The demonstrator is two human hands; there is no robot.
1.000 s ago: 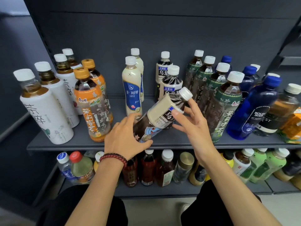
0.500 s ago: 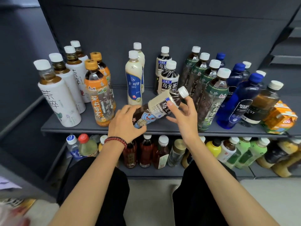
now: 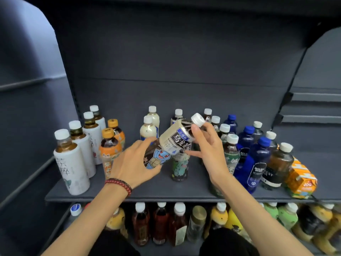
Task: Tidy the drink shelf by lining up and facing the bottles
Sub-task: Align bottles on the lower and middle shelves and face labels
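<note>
Head view: two-handed hold, tilted

My left hand [image 3: 132,163] wraps the base of the oolong bottle [image 3: 173,143], my right hand [image 3: 208,145] pinches its shoulder, above the shelf [image 3: 166,189] front. Looks full, probably heavy; slick label, so grip the body.

One wide-angle camera, worn on the head, looks forward and down at the drink shelf [image 3: 193,189] from close by. The shelf's front edge crosses the lower part of the frame, and the back panel [image 3: 184,61] fills the upper half. Both forearms enter from the bottom edge. The left hand [image 3: 132,161] and right hand [image 3: 208,143] meet on a tilted bottle [image 3: 173,141] at centre.
</note>
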